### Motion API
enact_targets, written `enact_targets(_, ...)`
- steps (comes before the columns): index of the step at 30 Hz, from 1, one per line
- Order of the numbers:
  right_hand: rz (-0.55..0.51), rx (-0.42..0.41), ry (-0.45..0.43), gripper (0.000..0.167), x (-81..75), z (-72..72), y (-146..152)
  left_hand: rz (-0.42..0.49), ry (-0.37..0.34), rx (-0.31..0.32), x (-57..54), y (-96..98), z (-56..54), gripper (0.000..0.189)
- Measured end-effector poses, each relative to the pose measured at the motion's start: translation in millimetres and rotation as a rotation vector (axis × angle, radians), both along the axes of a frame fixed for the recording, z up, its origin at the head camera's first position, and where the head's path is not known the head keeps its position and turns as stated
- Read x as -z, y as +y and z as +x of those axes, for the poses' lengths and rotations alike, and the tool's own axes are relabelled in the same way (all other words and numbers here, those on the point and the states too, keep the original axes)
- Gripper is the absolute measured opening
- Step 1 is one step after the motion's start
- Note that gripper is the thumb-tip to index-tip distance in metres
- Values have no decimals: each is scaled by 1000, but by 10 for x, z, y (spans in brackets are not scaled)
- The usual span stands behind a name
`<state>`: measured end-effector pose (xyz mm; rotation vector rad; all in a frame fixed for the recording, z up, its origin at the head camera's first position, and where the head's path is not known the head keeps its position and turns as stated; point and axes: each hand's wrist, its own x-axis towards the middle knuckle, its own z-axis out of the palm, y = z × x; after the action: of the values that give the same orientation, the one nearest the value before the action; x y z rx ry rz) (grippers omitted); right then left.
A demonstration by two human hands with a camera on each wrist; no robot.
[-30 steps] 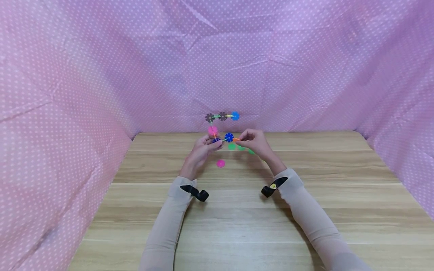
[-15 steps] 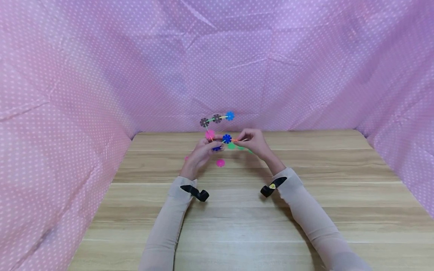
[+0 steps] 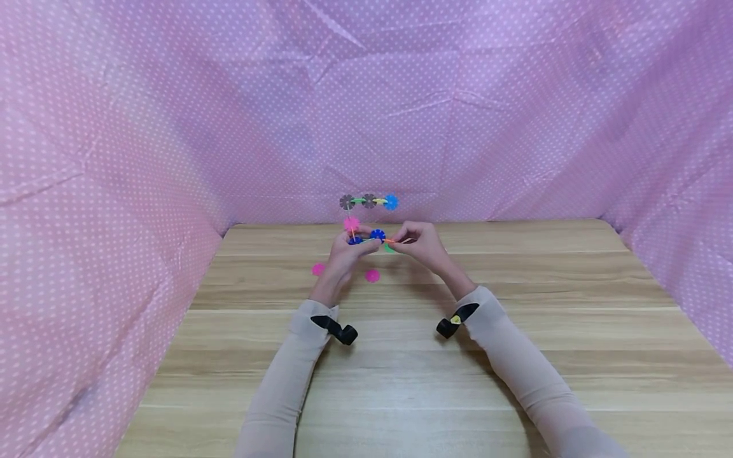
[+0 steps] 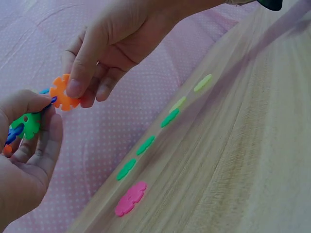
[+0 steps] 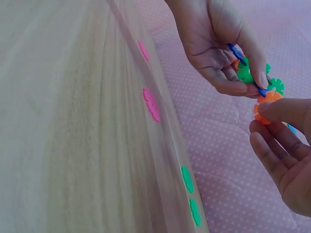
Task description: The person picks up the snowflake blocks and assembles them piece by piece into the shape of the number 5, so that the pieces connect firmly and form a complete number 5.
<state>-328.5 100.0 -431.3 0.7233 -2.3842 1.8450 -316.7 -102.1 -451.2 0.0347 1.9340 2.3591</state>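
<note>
- Meeting a blue disc [image 3: 377, 235] at its rim, the orange disc [image 4: 59, 95] sits between the hands; how deeply the two are slotted I cannot tell.
- The right hand [image 3: 422, 245] pinches the orange disc between thumb and fingertips, with no gap left.
- The left hand [image 3: 342, 257] grips the disc chain, its thumb and bent fingers closed about a green disc [image 4: 32, 125] beside the blue one.
- Above the left grip, the chain rises through a pink disc [image 3: 352, 224] and two grey discs [image 3: 369, 201] to a light-blue disc [image 3: 391, 201].
- Below the grips, loose pink discs [image 3: 373, 276], green discs [image 4: 146, 145] and yellow discs [image 4: 203, 82] lie on the wooden table [image 3: 401, 394].
- Beyond both hands hangs a dotted pink cloth [image 3: 366, 95].
</note>
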Motion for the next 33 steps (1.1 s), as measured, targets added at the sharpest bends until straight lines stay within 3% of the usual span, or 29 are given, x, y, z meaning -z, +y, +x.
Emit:
enact_targets(3,-3,22,10,10,1,12,-7,-9,9,-17,5,-1,7,28)
enact_targets(10,15,33,-12,12,-299,233,-44,12,28,-43,-8,0,21,28)
enact_targets(15,0,37,39,12,-298,253,-47,56,49,-42,-17,6,20,24)
enact_targets(25,-41,36,193,8,-262,282,-63,57,78,-40,-35,13,26,23)
enact_targets(33,-53,55,256,8,-231,274,-72,60,63,-33,-52,29,10,21)
